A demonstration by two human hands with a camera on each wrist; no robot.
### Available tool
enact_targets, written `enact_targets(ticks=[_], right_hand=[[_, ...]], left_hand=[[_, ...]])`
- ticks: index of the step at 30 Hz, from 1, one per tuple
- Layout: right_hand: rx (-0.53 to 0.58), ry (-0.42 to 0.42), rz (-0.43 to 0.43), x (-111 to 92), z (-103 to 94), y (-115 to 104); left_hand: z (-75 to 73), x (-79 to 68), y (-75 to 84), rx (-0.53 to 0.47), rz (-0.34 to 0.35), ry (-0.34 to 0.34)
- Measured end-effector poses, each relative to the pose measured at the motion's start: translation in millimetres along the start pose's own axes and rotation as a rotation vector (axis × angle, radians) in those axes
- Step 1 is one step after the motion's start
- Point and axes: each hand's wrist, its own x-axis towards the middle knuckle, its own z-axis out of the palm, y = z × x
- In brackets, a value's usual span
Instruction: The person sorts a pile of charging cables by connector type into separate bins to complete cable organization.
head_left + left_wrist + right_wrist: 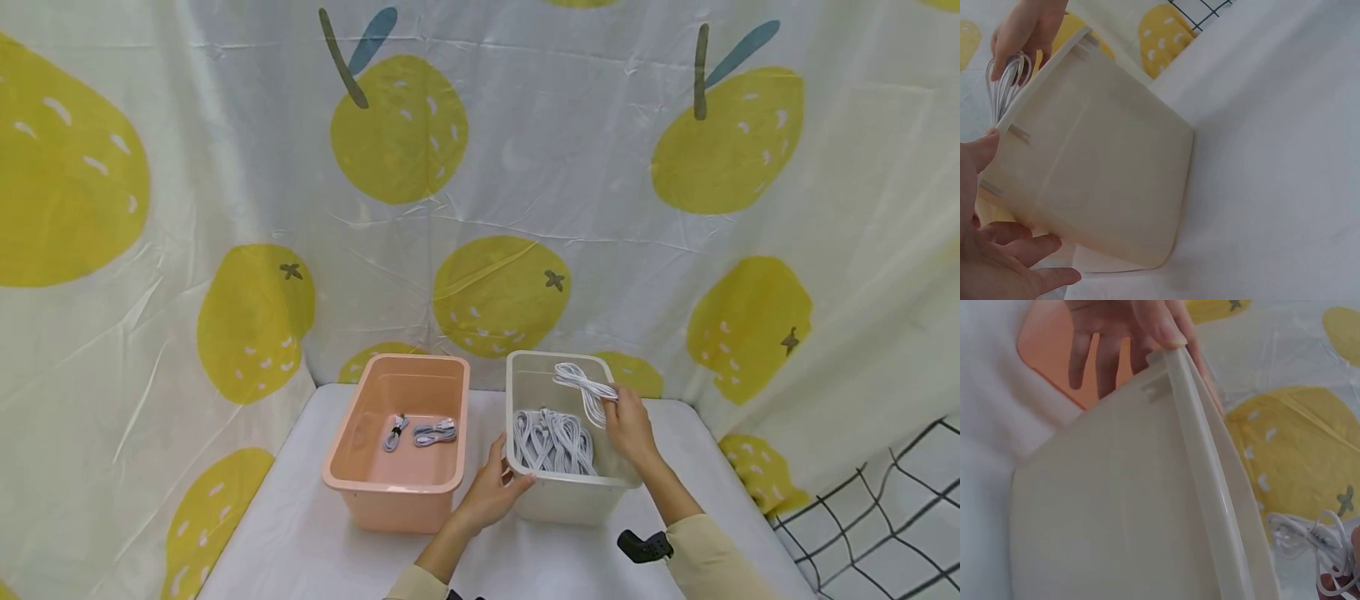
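Observation:
My right hand (628,423) holds a looped bundle of white cable (581,382) over the right part of the cream bin (622,480). In the right wrist view, that cable bundle (1316,540) shows at the lower right edge. My left hand (491,493) grips the front left corner of the bin, its thumb at the rim and the other fingers along the side, as the left wrist view shows. Several more white cable bundles (555,442) lie inside the cream bin.
A peach bin (397,500) stands to the left, with a small grey cable bundle tied in black (395,433) and another grey bundle (435,432) on its floor. Both bins are on a white-covered table (285,500). A fruit-patterned curtain (525,150) hangs behind; black wire mesh (877,517) is at right.

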Motion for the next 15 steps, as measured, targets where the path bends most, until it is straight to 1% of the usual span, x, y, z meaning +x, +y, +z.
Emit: enact_targets(ticks=[2, 3, 4, 5, 8, 10, 11, 12, 15], right_hand=[[0.025, -0.026, 0.048, 1.3, 5.6, -6.2], [0.035, -0.050, 0.071, 2.1, 7.7, -9.0], [0.039, -0.094, 0.090, 3.0, 9.9, -10.6], [0.060, -0.151, 0.099, 3.5, 11.6, -13.1], [0.130, -0.357, 0.112, 4.3, 14.7, -18.1], [0.180, -0.463, 0.122, 3.9, 15.1, -18.7], [0.207, -0.487, 0.131, 3.6, 14.5, -19.1], [0.212, -0.493, 0.143, 3.5, 14.0, -18.1], [0.211, -0.476, 0.164, 4.1, 12.0, -15.3]], left_hand=[[-0.5, -0.2, 0.1, 0.002, 0.001, -0.002], [0.1, -0.2, 0.3, 0.005, 0.006, -0.001], [0.6, -0.1, 0.5, 0.008, 0.008, -0.002], [1.1, 0.1, 0.5, 0.012, 0.009, -0.001], [1.6, -0.1, 0.9, 0.026, 0.008, 0.004], [1.7, -0.5, 0.4, 0.034, 0.008, 0.004], [1.9, -0.7, 0.2, 0.040, 0.004, 0.006], [1.9, -1.1, 0.3, 0.049, 0.000, 0.009], [2.0, -2.7, 2.1, 0.105, -0.003, 0.029]])
